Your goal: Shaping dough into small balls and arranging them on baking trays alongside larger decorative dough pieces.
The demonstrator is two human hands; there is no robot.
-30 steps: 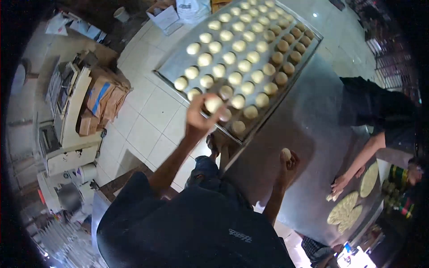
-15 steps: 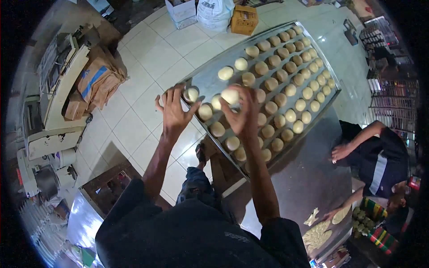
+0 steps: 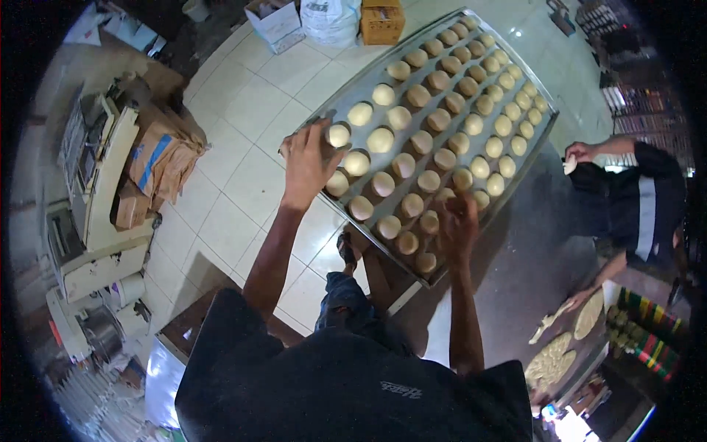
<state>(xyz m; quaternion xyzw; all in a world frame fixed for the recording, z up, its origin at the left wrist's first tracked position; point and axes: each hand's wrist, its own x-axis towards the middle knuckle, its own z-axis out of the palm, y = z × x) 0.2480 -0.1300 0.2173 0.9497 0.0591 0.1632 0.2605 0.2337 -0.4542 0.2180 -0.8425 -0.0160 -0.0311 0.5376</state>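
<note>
**Both hands over the near end of the dough tray**

I'm looking straight down on a long metal tray packed with pale round dough balls in rows, and it juts out past the steel table so its near-left corner hangs over the tiled floor. The left hand sits at that overhanging left edge, fingers spread and bent over the rim, fingertips touching the dough ball nearest the corner (whether it is actually pinched, I cannot tell). The right hand is down on the near right rows, fingers curled among the balls; what they grip, if anything, is hidden from me.

Room to move: open floor lies to the left of the tray, while the tray's near edge runs close to the person's legs.

Further out, cardboard boxes stack up at the left beside a pale machine. At the far edge stand an open carton, a white sack and a brown box. On the right, another person in a dark top works by flat dough discs.
</note>
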